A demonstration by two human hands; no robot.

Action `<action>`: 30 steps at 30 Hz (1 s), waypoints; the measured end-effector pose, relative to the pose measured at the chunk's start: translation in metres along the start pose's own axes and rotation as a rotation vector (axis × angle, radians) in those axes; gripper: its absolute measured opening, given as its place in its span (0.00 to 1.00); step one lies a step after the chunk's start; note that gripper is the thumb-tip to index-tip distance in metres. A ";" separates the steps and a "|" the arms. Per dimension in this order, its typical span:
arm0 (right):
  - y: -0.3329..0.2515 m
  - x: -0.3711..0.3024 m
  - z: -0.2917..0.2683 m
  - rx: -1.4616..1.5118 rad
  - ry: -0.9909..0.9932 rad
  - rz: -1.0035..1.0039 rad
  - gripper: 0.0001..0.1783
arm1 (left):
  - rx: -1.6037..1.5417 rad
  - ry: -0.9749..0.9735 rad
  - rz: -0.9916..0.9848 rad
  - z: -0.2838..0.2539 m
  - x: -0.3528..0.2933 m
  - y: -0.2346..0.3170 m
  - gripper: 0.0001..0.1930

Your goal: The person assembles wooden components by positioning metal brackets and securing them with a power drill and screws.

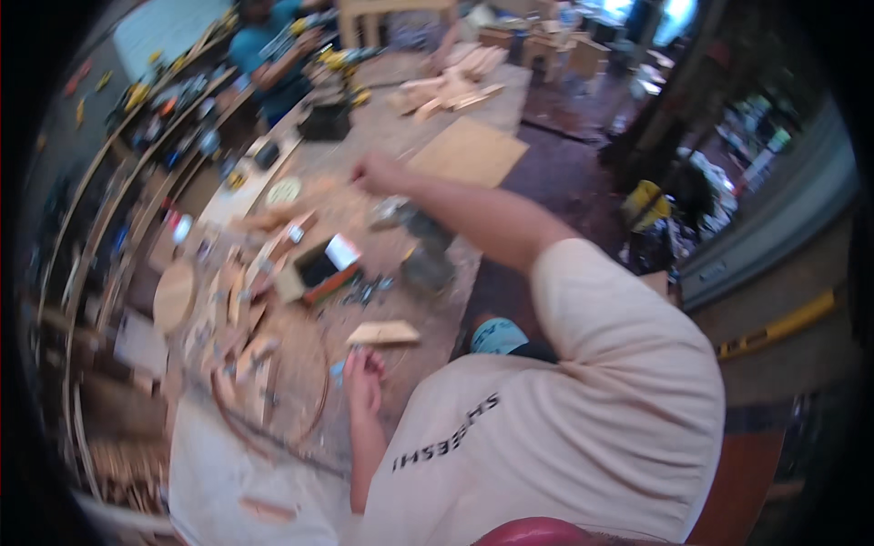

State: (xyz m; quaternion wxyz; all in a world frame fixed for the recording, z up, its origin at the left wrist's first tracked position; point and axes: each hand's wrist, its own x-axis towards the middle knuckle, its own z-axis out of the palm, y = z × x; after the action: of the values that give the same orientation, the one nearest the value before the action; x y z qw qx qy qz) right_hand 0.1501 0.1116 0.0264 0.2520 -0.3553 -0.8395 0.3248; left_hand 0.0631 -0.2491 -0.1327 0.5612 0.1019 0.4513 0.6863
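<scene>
My left hand [366, 375] is low over the near part of the workbench, fingers curled. Just beyond its fingertips lies a short pale wood block [383, 333] with angled ends. Whatever the curled fingers pinch, if anything, is too small to make out. My right arm stretches far across the bench, and my right hand [375, 174] is closed, blurred, with its contents hidden. Under that forearm are a clear plastic bag [390, 214] and a dark bag-like thing [426, 264]. An open box [320, 273] with a dark inside stands left of them, beside small dark hardware [369, 290].
Wood offcuts [238, 300] clutter the bench's left side, near a thin hoop [325, 391]. A flat board [469, 150] and stacked wood strips [455, 86] lie farther off. Another person [264, 59] stands at the far left near yellow power tools [341, 59]. Shelves [137, 173] line the left.
</scene>
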 end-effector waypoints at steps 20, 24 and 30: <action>0.004 -0.002 0.028 -0.127 0.058 0.073 0.09 | -0.022 -0.009 -0.021 -0.012 -0.001 -0.015 0.09; 0.013 0.002 0.029 -0.096 0.067 0.087 0.09 | -0.005 -0.025 -0.049 0.000 0.003 -0.004 0.09; 0.019 0.008 0.032 0.206 -0.045 0.229 0.07 | 0.067 -0.025 0.010 0.008 0.020 0.007 0.10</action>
State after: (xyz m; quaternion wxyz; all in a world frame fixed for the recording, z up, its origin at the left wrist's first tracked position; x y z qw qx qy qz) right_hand 0.1326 0.1162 -0.0068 0.2295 -0.4136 -0.7611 0.4438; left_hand 0.0564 -0.2278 -0.1307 0.5594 0.1315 0.4667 0.6723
